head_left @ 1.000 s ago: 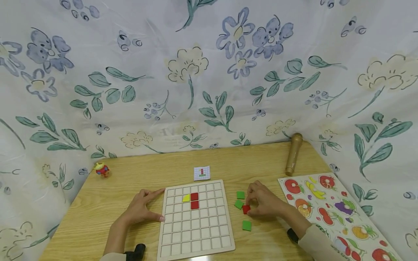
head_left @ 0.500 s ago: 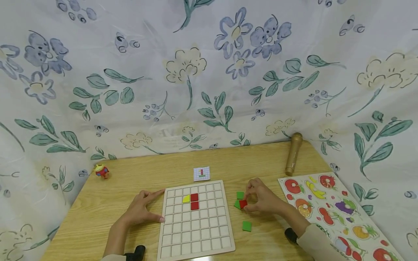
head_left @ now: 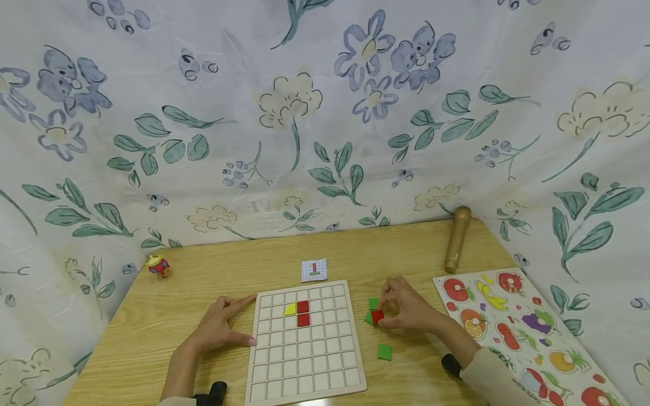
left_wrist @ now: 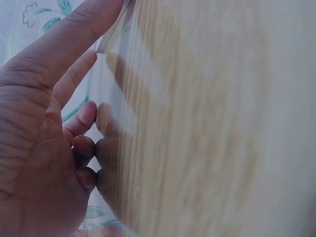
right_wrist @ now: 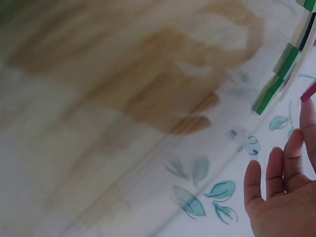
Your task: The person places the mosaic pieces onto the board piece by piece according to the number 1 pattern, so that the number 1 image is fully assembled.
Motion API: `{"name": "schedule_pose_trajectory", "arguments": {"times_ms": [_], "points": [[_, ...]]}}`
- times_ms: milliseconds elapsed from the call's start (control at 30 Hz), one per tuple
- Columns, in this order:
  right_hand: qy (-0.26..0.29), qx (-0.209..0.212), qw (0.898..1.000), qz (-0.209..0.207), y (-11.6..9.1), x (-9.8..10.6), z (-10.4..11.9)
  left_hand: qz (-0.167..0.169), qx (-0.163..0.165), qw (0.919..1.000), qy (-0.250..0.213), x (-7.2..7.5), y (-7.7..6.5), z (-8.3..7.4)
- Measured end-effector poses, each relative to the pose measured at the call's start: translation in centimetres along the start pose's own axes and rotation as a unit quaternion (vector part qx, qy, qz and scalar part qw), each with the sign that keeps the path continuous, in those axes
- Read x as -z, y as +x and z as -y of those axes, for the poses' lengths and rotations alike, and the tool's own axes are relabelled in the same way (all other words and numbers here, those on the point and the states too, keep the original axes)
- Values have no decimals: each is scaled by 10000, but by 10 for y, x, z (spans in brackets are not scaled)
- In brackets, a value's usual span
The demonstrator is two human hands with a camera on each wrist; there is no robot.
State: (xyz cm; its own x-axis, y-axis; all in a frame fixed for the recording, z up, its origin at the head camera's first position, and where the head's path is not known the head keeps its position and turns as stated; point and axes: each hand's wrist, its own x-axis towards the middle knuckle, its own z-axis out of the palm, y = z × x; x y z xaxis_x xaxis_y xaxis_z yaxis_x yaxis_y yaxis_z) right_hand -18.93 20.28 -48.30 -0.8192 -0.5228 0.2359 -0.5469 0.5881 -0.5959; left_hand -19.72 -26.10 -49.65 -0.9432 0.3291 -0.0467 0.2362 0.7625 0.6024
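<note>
My right hand (head_left: 406, 307) pinches a red square tile (head_left: 377, 318) between thumb and index finger, to the right of the grid board. In the right wrist view this red tile (right_wrist: 309, 92) shows at the fingertips, the other fingers spread below. The red tile overlaps one green tile (head_left: 369, 318), and another green tile (head_left: 373, 303) lies just behind. A third green tile (head_left: 384, 352) is nearer the front. My left hand (head_left: 219, 327) touches the left edge of the wooden grid board (head_left: 284, 369) with thumb and index finger. One yellow tile (head_left: 290, 308) and two red tiles (head_left: 303, 313) sit in its cells.
Behind the board lies a small card (head_left: 313, 270) with a coloured grid pattern. A fruit picture board (head_left: 513, 321) is on the right, with a brown wooden stick (head_left: 457, 239) behind it. A small red and yellow toy (head_left: 158, 264) stands at the back left. Floral cloth (head_left: 304, 141) hangs behind the table.
My right hand has moved slightly left and back with the red tile, which now covers part of a green tile. The left hand has stayed at the board's edge.
</note>
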Motion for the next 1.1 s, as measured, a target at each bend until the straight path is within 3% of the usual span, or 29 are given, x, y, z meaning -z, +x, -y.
{"name": "schedule_pose_trajectory", "arguments": {"times_ms": [1100], "points": [[-34, 128, 9993, 345, 21, -12, 22, -110, -71, 9999, -4, 2, 0, -3]]}}
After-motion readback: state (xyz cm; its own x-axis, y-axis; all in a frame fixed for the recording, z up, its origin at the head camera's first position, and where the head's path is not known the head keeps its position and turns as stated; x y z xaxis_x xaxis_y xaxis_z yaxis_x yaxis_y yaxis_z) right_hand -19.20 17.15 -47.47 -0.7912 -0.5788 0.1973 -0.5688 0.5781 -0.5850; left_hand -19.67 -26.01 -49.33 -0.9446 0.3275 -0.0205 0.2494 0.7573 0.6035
